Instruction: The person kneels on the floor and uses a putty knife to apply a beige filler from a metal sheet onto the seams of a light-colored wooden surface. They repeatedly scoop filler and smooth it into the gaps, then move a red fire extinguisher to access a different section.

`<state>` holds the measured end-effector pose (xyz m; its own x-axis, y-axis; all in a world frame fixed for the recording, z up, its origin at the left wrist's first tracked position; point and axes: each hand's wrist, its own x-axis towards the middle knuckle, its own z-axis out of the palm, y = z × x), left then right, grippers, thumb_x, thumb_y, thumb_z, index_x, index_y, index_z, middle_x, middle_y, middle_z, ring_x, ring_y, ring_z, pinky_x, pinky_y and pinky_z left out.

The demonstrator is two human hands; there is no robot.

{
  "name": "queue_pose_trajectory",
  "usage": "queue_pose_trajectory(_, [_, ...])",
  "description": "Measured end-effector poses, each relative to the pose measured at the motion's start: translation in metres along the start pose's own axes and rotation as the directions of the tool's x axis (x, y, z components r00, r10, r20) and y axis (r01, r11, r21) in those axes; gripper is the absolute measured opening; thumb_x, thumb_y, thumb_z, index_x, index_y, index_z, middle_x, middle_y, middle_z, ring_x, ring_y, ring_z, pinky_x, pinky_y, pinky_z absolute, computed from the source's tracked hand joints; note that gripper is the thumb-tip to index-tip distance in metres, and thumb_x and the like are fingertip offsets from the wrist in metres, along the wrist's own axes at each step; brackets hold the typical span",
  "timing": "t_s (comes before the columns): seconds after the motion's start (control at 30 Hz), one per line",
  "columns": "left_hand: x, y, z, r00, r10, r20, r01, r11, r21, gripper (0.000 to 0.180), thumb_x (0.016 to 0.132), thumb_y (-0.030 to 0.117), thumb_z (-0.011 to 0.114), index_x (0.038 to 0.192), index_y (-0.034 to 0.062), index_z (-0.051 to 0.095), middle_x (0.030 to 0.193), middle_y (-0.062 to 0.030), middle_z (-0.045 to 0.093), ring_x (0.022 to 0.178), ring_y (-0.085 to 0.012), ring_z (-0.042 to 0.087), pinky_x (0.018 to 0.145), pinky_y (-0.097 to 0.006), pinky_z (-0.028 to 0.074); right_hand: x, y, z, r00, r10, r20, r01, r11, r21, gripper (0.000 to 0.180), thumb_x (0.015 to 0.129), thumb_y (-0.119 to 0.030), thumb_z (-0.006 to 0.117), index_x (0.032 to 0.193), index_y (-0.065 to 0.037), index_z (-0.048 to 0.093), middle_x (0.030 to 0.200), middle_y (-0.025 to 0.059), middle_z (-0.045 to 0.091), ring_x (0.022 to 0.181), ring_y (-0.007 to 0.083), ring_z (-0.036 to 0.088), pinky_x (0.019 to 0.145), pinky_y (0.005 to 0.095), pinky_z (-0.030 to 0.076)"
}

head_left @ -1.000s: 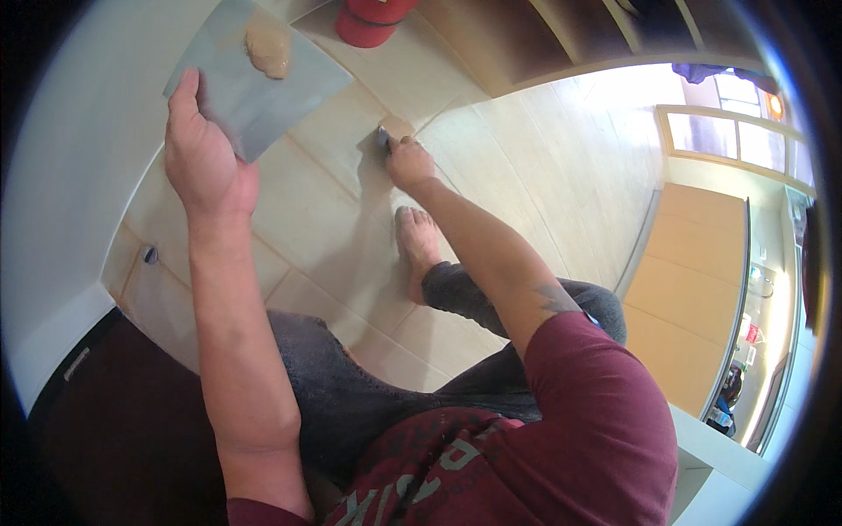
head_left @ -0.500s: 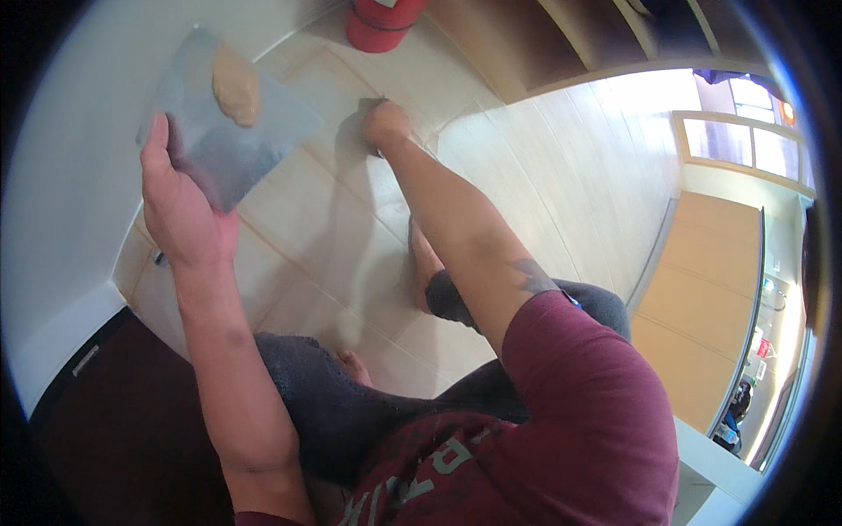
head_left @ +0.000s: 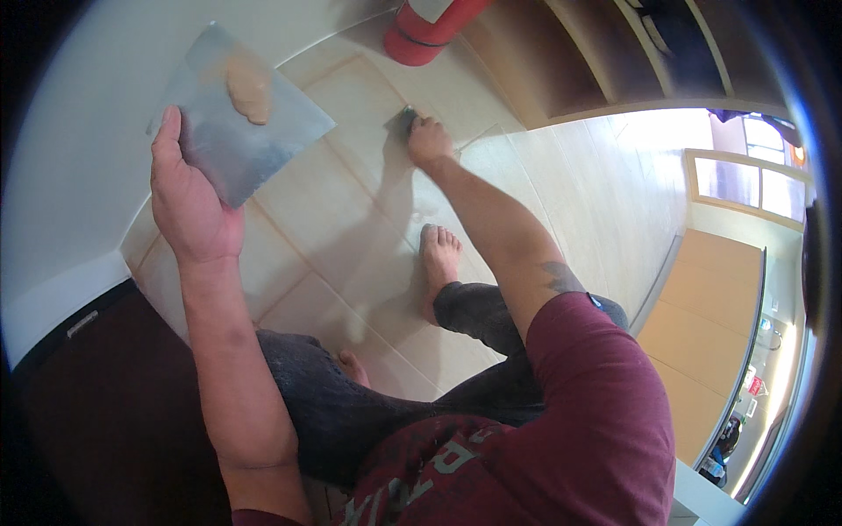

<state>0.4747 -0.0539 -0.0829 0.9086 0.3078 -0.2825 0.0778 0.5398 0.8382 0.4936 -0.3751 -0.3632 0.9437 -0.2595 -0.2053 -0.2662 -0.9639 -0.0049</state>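
In our left hand [head_left: 196, 209] we hold a gray sheet [head_left: 230, 156], thumb at its edge and fingers hidden beneath, with a lump of tan paste [head_left: 249, 91] lying on it. Our right hand [head_left: 430, 143] is closed around a small scraper [head_left: 404, 120] down at the tiled floor [head_left: 307, 237], near a red bucket [head_left: 425, 35]; we cannot tell whether its blade touches.

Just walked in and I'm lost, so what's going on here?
Someone's left hand holds up a thin grey sheet bearing a lump of tan paste. Their right hand grips a small dark tool at the tiled floor. A red container stands on the floor just beyond.
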Motion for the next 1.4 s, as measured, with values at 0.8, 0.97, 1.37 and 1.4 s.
queue_pose_trajectory(0.8, [0.023,-0.044,-0.003,0.980,-0.163,0.111,0.168,0.985,-0.034,0.040,0.106,0.035,0.057,0.134,0.0053,0.059,0.131,-0.0066,0.063,0.120,-0.0217,0.061,0.108,-0.042,0.047,-0.041,0.130,-0.017,0.770,-0.517,0.373,0.571,0.820,-0.043,0.061,0.095,0.000,0.048,0.142,-0.035,0.062,0.125,0.0134,0.071,0.111,0.0370,0.068,0.101,0.0492,0.054])
queue_pose_trajectory(0.97, [0.010,-0.056,0.010,0.878,-0.355,0.321,0.440,0.862,-0.250,0.036,0.106,0.035,0.057,0.129,0.0080,0.062,0.127,-0.0046,0.067,0.116,-0.0221,0.063,0.107,-0.041,0.047,-0.066,0.134,-0.083,0.770,-0.295,0.565,0.355,0.935,0.005,0.041,0.105,-0.012,0.045,0.141,-0.019,0.064,0.134,0.0182,0.067,0.123,0.0358,0.063,0.110,0.0493,0.048])
queue_pose_trajectory(1.37, [-0.017,-0.087,0.043,0.656,-0.498,0.567,0.739,0.577,-0.348,0.025,0.106,0.036,0.055,0.117,0.0162,0.067,0.110,0.0006,0.074,0.097,-0.0179,0.071,0.083,-0.034,0.057,-0.130,-0.027,-0.341,0.483,-0.734,-0.478,0.870,0.339,0.359,0.066,0.093,0.004,0.062,0.155,-0.015,0.048,0.157,0.0235,0.048,0.142,0.0415,0.050,0.114,0.0441,0.045])
queue_pose_trajectory(1.4, [-0.017,-0.089,0.043,0.639,-0.551,0.537,0.763,0.540,-0.355,0.025,0.106,0.037,0.057,0.116,0.0168,0.067,0.107,0.0014,0.074,0.091,-0.0184,0.072,0.079,-0.034,0.058,-0.136,-0.035,-0.342,0.456,-0.780,-0.428,0.886,0.353,0.301,0.071,0.089,0.006,0.063,0.155,-0.017,0.048,0.158,0.0233,0.045,0.142,0.0420,0.050,0.114,0.0443,0.046])
